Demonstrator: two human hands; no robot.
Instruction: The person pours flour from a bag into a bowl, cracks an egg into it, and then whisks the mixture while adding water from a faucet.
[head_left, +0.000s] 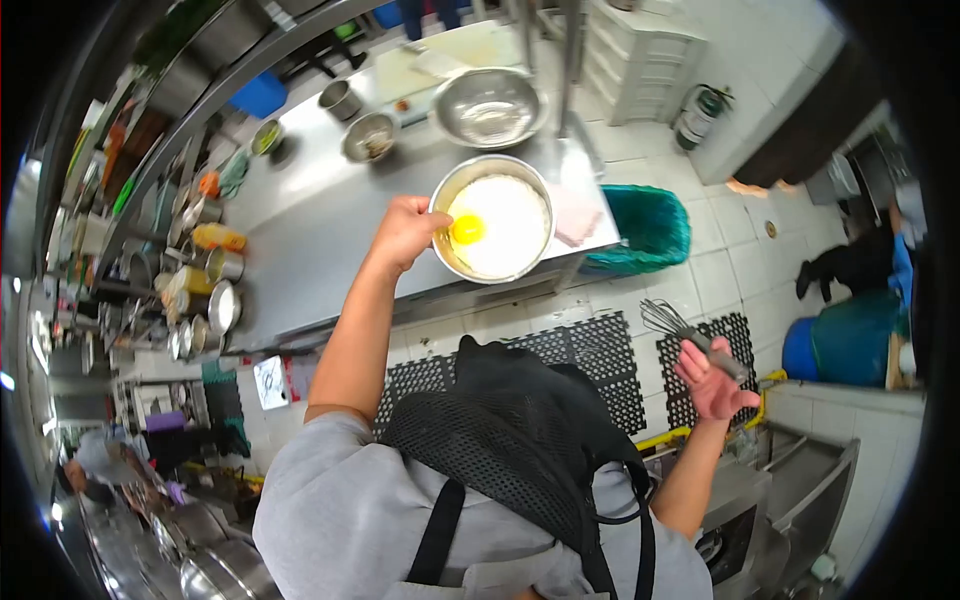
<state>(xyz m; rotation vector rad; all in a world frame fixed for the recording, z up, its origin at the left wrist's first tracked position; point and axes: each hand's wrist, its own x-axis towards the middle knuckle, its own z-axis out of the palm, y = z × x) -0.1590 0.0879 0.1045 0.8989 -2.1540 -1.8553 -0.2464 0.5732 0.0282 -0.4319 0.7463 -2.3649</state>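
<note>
My left hand (404, 234) grips the left rim of a round metal pot (546, 246) at the edge of the steel counter. Inside the pot is a white substance (505, 215), flour or liquid, I cannot tell which. A yellow egg yolk (467, 229) lies on it near my thumb. Away to the right, over the floor, my right hand (712, 382) is closed on a whisk (680, 325). Its wires point up and to the left, and the palm faces up. A folded cloth (575, 216) lies right of the pot.
Behind the pot stand a large metal bowl (490, 108), a smaller bowl (371, 137) and a metal cup (340, 100). A green-lined bin (648, 230) is beside the counter. Bottles and pans line the counter's left end. Black mats (590, 360) cover the floor.
</note>
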